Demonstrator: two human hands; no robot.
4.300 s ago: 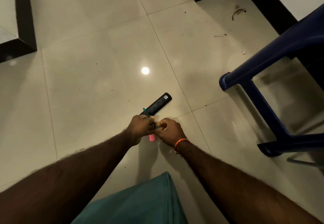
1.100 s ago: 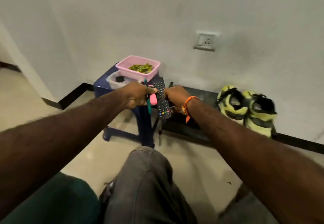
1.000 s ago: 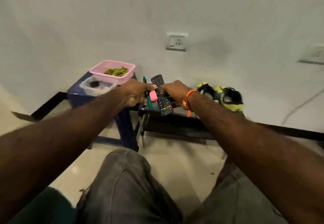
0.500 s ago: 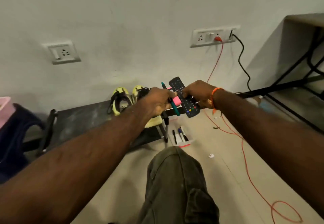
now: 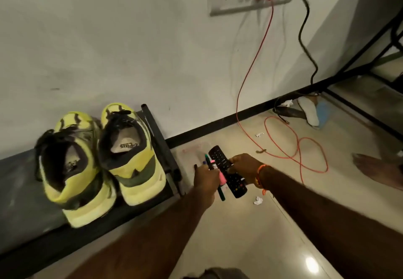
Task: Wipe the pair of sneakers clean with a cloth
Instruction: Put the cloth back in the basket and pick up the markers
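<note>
While both hands are kept occupied, pair of sneakers (image 5: pixel 98 161) is seen at left, side by side, touching, heels toward camera, on low dark shelf (image 5: pixel 19 202) against wall. Left hand (image 5: pixel 206 179) closed around pens (image 5: pixel 220 188) and pink marker (image 5: pixel 221 176). Just beside it, right hand (image 5: pixel 244 166) closed on black remote (image 5: pixel 227 170), orange band at wrist. Orange cable (image 5: pixel 292 145) coiled on floor at right.
</note>
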